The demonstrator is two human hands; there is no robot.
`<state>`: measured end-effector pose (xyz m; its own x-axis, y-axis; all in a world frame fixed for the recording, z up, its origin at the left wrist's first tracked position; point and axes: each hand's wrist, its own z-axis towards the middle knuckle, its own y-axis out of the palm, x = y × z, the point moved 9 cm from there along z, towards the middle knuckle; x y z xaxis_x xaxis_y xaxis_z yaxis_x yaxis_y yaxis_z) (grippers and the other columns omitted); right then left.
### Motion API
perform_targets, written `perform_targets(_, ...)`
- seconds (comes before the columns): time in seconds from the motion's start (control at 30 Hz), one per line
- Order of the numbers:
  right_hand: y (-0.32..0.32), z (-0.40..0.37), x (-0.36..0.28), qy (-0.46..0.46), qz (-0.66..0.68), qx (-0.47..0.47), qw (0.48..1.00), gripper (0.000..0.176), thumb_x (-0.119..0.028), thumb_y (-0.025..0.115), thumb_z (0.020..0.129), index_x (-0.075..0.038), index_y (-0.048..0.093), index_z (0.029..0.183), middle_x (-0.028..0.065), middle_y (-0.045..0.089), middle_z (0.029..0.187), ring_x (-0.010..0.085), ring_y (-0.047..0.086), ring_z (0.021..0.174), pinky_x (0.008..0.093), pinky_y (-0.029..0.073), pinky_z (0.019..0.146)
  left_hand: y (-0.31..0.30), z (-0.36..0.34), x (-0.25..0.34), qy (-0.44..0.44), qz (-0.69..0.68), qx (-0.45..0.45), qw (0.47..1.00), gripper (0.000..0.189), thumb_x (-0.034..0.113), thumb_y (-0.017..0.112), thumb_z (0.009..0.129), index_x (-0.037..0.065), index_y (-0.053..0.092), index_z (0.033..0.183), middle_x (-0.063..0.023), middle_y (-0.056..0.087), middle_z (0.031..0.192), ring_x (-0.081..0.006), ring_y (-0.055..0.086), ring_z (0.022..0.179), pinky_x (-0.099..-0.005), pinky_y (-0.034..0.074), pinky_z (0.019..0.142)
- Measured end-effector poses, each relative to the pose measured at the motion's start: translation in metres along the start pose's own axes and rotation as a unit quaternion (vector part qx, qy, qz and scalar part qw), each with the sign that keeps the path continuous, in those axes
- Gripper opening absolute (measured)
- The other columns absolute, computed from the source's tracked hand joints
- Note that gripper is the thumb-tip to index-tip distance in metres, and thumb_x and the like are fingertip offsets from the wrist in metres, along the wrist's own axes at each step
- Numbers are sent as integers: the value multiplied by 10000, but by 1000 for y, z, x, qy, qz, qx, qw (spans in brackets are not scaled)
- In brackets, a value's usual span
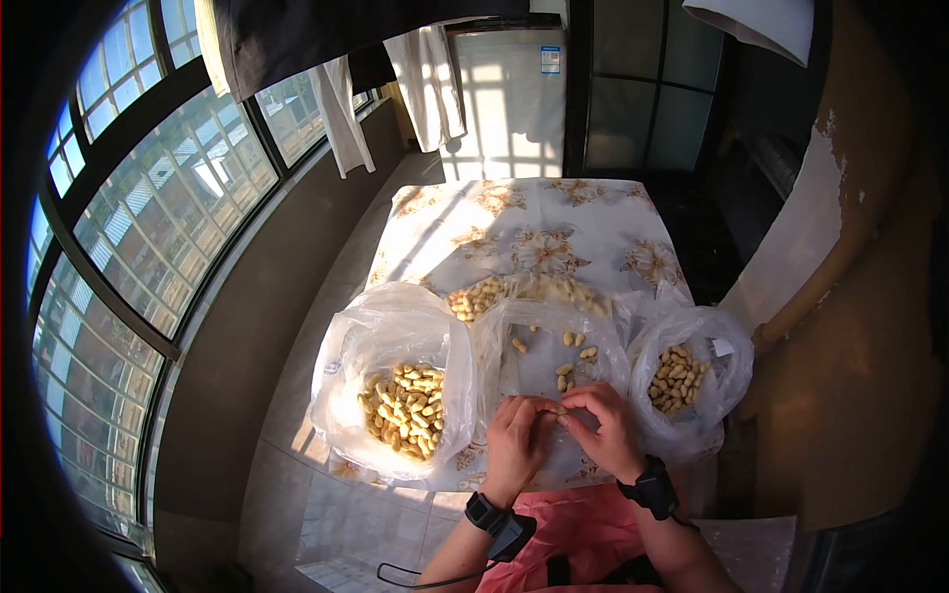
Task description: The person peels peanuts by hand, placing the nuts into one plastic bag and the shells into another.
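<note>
My left hand [518, 440] and my right hand [605, 427] meet over the near edge of a clear plastic bag [502, 351]. Their fingertips are pinched together around a small peanut [559, 411], mostly covered by the fingers. Just beyond them, several loose peanuts [564, 370] are scattered on the clear plastic. To the left, an open plastic bag [341, 371] holds a large heap of unshelled peanuts [407, 407]. On the right stands a smaller open bag [730, 381] with another heap of peanuts [678, 380].
More peanuts [476, 298] lie under plastic farther back. Everything rests on a table with a flowered tablecloth [544, 252]. A barred window [178, 217] runs along the left, and hanging clothes [430, 84] dangle beyond the table. Pink cloth [573, 534] covers my lap.
</note>
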<state>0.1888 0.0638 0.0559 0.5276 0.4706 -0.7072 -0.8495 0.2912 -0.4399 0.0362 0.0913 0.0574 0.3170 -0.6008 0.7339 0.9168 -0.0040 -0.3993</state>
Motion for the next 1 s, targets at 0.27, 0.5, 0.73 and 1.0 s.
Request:
perform_targets(0.27,0,0,0,-6,-3,-3,1000,178,-56,810,877,-33,700,1014,111,741,1069,336,683,1011,432,539,890,0,-1,-2,-4,-2,2,1000,107,12,732,914,34,694,1011,-129,726,978,-354,684,910,-426,539,810)
perform_targets(0.5,0,1,-1,-10,-4,-3,1000,175,-72,817,884,-28,702,1009,109,747,1064,333,686,1001,427,543,873,0,-1,-3,-8,5,2,1000,83,6,709,937,24,700,1018,-133,731,983,-352,687,913,-425,539,812)
perform_targets(0.73,0,1,-2,-1,-4,0,1000,169,-74,820,883,-31,705,999,107,744,1056,331,684,998,428,543,870,0,-1,-4,-8,7,3,1000,80,7,717,937,22,706,1015,-133,731,976,-347,689,897,-419,541,798)
perform_targets(1.0,1,0,-1,-4,-6,-4,1000,173,-83,829,872,-33,712,989,104,742,1061,328,685,1000,428,544,874,-1,-1,-3,-11,8,8,1000,55,22,717,946,22,698,998,-134,728,970,-352,687,894,-422,540,796)
